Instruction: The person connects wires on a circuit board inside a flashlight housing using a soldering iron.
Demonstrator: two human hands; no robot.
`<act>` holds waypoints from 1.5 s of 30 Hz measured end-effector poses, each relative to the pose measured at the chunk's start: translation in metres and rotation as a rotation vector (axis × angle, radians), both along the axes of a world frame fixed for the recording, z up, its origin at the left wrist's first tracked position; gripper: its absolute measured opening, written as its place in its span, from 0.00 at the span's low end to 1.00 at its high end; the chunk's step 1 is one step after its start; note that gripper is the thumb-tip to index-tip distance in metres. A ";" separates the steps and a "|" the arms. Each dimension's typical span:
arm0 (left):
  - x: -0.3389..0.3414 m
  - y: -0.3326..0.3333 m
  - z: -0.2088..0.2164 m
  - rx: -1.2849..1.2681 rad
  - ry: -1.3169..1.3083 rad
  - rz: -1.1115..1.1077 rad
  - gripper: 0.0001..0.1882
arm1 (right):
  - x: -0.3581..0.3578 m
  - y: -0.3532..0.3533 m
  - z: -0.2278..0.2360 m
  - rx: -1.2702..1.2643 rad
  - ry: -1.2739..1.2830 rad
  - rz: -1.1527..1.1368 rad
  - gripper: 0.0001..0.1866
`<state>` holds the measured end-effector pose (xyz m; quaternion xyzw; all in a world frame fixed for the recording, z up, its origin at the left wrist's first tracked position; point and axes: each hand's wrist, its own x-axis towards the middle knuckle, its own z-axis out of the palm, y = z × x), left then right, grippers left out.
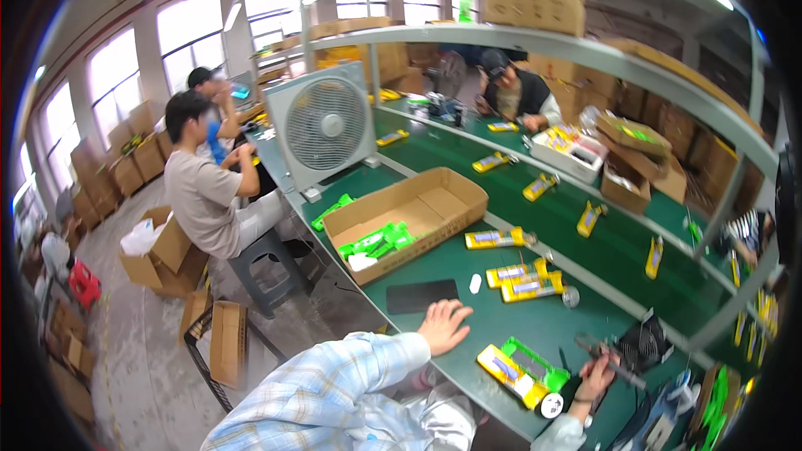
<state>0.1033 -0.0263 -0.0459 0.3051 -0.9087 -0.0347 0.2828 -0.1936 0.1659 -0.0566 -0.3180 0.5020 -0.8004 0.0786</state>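
Observation:
My left hand (445, 327) lies on the green table with its fingers spread, beside a flat black rectangular thing (422, 296). Around a long grey tool (626, 372) my right hand (595, 379) is closed; blur hides the tool's exact kind. Between my hands, near the table edge, sit a yellow device with a round white end (511, 377) and a green plastic frame (535, 363), touching each other. Farther off lie several more yellow devices (531, 287) and a small white oval piece (475, 283).
A long cardboard tray (451, 192) holds green plastic parts (380, 240). Behind it stands a grey box fan (326, 124). A small black fan (647, 341) is at right. Yellow devices line the dark green belt (555, 210). Co-workers (205, 175) sit at left and across.

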 end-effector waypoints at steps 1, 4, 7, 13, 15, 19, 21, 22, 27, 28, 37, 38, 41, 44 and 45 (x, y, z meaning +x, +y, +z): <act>0.000 -0.001 0.001 -0.040 0.022 0.017 0.23 | 0.000 -0.004 0.002 -0.015 0.012 0.008 0.12; 0.000 -0.002 0.003 -0.100 0.035 0.043 0.23 | -0.003 -0.007 -0.001 -0.044 0.046 0.067 0.11; -0.005 -0.005 0.002 -0.084 -0.052 0.024 0.26 | 0.002 -0.008 0.003 -0.065 -0.007 0.066 0.10; -0.009 0.001 0.003 -0.025 -0.127 -0.019 0.28 | 0.000 -0.005 0.003 -0.121 0.022 0.120 0.09; -0.007 0.004 0.004 -0.029 -0.149 -0.037 0.29 | 0.006 0.000 0.011 -0.082 0.005 0.111 0.09; -0.013 0.008 0.002 0.037 -0.163 -0.110 0.30 | 0.008 0.011 0.019 -0.057 0.011 0.058 0.09; -0.015 0.000 -0.007 0.070 -0.173 -0.108 0.31 | 0.012 0.009 0.022 -0.075 -0.034 0.040 0.08; -0.015 -0.003 -0.010 0.070 -0.199 -0.082 0.31 | 0.011 0.005 0.020 -0.057 -0.017 0.051 0.07; -0.012 -0.005 -0.001 -0.026 -0.198 -0.091 0.29 | 0.012 -0.008 0.017 -0.058 -0.065 0.135 0.06; -0.014 -0.001 0.007 -0.028 -0.175 -0.101 0.28 | 0.010 -0.009 0.017 -0.107 -0.068 0.137 0.07; -0.015 0.002 -0.005 0.015 -0.185 -0.169 0.27 | 0.004 0.002 0.022 -0.036 -0.025 0.178 0.11; -0.015 0.006 -0.002 0.025 -0.206 -0.161 0.27 | 0.005 0.002 0.021 -0.052 -0.055 0.199 0.11; -0.014 0.007 -0.005 -0.007 -0.264 -0.159 0.27 | 0.004 0.006 0.020 -0.051 -0.033 0.195 0.11; -0.016 0.003 -0.005 -0.011 -0.285 -0.141 0.27 | 0.005 0.000 0.019 -0.054 -0.021 0.182 0.11; -0.016 0.005 -0.003 -0.010 -0.289 -0.139 0.27 | 0.005 0.001 0.020 -0.065 -0.014 0.185 0.11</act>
